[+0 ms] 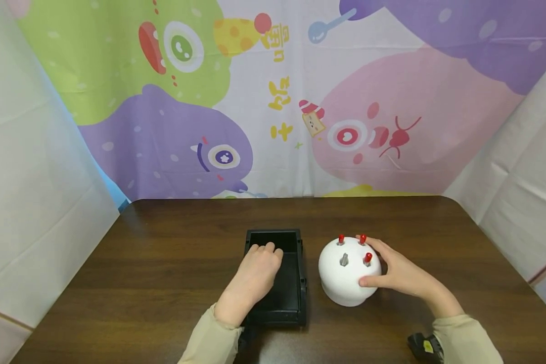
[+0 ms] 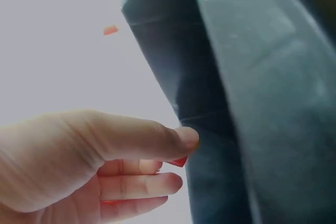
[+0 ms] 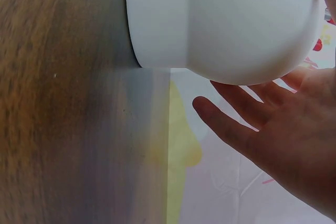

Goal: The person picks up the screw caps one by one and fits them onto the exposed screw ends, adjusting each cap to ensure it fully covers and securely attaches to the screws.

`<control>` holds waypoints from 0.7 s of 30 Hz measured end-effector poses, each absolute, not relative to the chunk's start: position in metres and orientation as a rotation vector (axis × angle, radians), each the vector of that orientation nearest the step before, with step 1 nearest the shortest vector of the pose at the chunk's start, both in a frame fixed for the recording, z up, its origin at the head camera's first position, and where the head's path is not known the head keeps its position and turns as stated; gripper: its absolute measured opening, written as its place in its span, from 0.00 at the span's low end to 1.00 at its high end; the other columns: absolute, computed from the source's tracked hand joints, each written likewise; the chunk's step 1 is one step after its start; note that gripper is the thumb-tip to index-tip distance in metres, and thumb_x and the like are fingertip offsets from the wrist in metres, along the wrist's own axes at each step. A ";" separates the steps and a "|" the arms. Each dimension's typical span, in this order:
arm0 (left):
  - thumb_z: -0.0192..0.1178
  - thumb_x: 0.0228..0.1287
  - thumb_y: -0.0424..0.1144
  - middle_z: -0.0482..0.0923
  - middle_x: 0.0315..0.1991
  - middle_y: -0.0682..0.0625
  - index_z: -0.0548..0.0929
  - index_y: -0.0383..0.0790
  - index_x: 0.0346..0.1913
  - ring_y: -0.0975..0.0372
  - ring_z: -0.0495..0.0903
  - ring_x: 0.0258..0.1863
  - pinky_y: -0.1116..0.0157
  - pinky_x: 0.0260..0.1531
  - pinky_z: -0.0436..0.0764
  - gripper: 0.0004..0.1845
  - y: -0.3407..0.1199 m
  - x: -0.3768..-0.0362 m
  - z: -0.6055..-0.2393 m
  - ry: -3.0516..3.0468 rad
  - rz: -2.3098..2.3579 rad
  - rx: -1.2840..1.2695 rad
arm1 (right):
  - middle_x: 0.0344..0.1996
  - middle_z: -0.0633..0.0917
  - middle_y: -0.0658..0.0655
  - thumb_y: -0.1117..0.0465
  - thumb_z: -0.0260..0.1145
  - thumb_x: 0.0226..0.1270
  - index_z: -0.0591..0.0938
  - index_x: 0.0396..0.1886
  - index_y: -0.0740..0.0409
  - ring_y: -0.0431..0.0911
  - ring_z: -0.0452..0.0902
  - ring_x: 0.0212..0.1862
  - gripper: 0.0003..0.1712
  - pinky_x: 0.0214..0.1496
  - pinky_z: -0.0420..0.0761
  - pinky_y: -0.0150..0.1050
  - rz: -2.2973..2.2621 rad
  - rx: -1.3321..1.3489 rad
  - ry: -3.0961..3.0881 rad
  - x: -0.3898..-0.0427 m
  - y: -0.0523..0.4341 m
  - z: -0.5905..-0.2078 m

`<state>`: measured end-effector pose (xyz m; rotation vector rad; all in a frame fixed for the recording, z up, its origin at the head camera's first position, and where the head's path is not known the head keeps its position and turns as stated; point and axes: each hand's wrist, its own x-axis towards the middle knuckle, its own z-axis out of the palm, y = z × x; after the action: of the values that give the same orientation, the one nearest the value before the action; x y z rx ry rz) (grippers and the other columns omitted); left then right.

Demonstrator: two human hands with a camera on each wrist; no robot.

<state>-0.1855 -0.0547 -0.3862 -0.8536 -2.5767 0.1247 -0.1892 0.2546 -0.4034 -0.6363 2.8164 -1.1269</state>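
Observation:
A black rectangular tray [image 1: 296, 283] lies on the dark wooden table [image 1: 164, 263], with my left hand [image 1: 261, 255] inside it, fingers curled downward. The left wrist view has that hand [image 2: 176, 153] pinching a small red piece [image 2: 179, 162] between thumb and forefinger, close to the tray's wall [image 2: 236, 103]. Right of the tray stands a white dome [image 1: 341, 283] bearing three red pegs [image 1: 367, 259] and a grey one [image 1: 344, 260]. My right hand [image 1: 379, 263] rests against the dome's right side, thumb on its front. The right wrist view shows its fingers [image 3: 236, 124] straight beside the dome [image 3: 226, 24].
A cartoon-printed cloth [image 1: 273, 101] hangs behind the table, and white sheets close off both sides. A black wrist-mounted device [image 1: 425, 346] sits at my right sleeve. Bare tabletop stretches left of the tray and right of the dome.

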 end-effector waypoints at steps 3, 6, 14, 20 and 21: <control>0.66 0.45 0.27 0.71 0.20 0.48 0.79 0.40 0.25 0.62 0.71 0.17 0.69 0.22 0.65 0.07 -0.053 -0.182 -0.382 -2.532 0.144 -0.860 | 0.59 0.68 0.63 0.48 0.73 0.44 0.60 0.64 0.62 0.55 0.66 0.58 0.50 0.54 0.67 0.56 -1.134 -0.634 2.807 -0.189 0.254 -0.403; 0.69 0.43 0.32 0.72 0.20 0.49 0.78 0.41 0.24 0.63 0.73 0.17 0.69 0.23 0.67 0.08 -0.050 -0.180 -0.378 -2.481 0.174 -0.866 | 0.59 0.68 0.63 0.48 0.73 0.45 0.60 0.64 0.63 0.55 0.67 0.57 0.51 0.53 0.68 0.55 -1.139 -0.632 2.801 -0.189 0.254 -0.403; 0.72 0.42 0.47 0.74 0.19 0.53 0.78 0.42 0.27 0.65 0.76 0.20 0.70 0.25 0.69 0.15 -0.042 -0.174 -0.371 -2.483 0.154 -0.892 | 0.59 0.68 0.62 0.48 0.73 0.45 0.60 0.64 0.61 0.54 0.67 0.57 0.50 0.53 0.69 0.54 -1.147 -0.632 2.794 -0.189 0.254 -0.403; 0.69 0.45 0.49 0.75 0.19 0.56 0.79 0.45 0.28 0.68 0.73 0.18 0.71 0.25 0.66 0.13 -0.036 -0.171 -0.366 -2.455 0.101 -0.942 | 0.59 0.68 0.63 0.48 0.73 0.44 0.60 0.64 0.61 0.55 0.66 0.58 0.50 0.53 0.68 0.55 -1.138 -0.618 2.800 -0.189 0.254 -0.403; 0.69 0.45 0.49 0.75 0.20 0.56 0.79 0.45 0.28 0.68 0.74 0.19 0.71 0.26 0.67 0.13 -0.035 -0.171 -0.365 -2.446 0.091 -0.948 | 0.59 0.68 0.63 0.48 0.73 0.44 0.60 0.64 0.61 0.56 0.66 0.58 0.50 0.53 0.68 0.55 -1.136 -0.616 2.800 -0.189 0.254 -0.403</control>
<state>-0.1706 -0.0349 -0.3645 -0.9484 -2.4461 0.0912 -0.1889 0.2537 -0.4031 -0.6156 2.7998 -1.1361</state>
